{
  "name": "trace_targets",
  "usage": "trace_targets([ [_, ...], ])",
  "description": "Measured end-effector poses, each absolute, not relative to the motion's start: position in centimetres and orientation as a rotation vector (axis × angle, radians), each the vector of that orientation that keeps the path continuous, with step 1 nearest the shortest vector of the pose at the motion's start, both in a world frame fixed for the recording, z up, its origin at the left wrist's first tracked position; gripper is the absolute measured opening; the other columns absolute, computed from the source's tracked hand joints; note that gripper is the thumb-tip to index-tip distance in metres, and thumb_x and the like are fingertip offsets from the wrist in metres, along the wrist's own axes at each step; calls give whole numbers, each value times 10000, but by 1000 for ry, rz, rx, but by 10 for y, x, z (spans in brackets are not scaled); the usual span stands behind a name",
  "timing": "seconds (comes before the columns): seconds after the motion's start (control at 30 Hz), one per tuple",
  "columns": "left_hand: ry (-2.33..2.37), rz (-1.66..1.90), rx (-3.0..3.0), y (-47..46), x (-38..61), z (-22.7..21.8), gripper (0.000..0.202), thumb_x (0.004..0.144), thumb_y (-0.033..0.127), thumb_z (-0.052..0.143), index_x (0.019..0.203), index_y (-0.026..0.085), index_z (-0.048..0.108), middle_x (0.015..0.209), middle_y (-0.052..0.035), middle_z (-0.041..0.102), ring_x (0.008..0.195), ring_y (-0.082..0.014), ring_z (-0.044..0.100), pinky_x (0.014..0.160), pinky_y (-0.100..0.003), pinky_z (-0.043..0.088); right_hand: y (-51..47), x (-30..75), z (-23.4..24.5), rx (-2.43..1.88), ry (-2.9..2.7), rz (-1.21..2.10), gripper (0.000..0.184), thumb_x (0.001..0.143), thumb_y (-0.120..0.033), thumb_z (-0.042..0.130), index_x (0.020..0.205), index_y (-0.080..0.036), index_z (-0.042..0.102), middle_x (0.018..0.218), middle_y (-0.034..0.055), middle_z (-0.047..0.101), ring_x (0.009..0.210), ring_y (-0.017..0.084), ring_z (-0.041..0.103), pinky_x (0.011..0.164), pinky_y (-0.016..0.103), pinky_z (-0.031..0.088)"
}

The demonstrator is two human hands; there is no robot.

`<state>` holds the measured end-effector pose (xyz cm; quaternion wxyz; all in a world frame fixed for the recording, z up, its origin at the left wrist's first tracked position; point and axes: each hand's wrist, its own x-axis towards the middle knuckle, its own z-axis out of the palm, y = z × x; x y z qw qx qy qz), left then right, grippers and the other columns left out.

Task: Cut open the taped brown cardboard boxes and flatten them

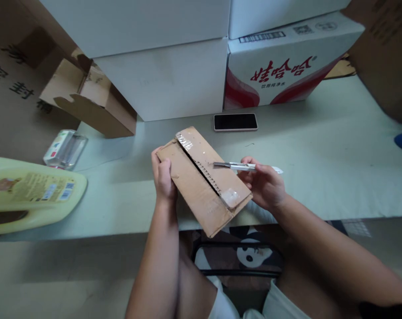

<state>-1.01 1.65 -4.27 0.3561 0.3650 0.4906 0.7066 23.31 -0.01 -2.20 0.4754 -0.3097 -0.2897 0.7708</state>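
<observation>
A worn brown cardboard box is held tilted above the front edge of the table. My left hand grips its left end, thumb on top and fingers underneath. Along the upper face runs a dark slit beside a ragged strip, with shiny tape at both ends. In my right hand is a utility knife with a white handle, pinched between thumb and fingers. Its metal blade points left, over the box near the ragged strip; whether it touches the cardboard I cannot tell.
A phone lies on the green table cover beyond the box. Large white cartons stand at the back. To the left are an open cardboard box, a clear plastic pack and a big yellow jug.
</observation>
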Motion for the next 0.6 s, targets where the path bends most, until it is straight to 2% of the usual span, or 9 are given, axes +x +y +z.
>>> trace_targets([
  [0.4,1237,1829,981,17,-9,-44,314,820,493,670,995,243,599,946,-51,583,868,-213,567,764,-328,482,-1,232,-24,-767,-673,1895,303,702,-462,740,838,-226,607,601,-57,420,516,81,296,460,217,228],
  [0.6,1211,1832,934,17,-8,-47,332,791,483,703,1005,243,618,962,-44,602,881,-200,563,772,-310,478,-1,232,-26,-761,-644,1901,314,684,-461,764,828,-219,624,601,-52,469,504,70,323,460,209,219],
])
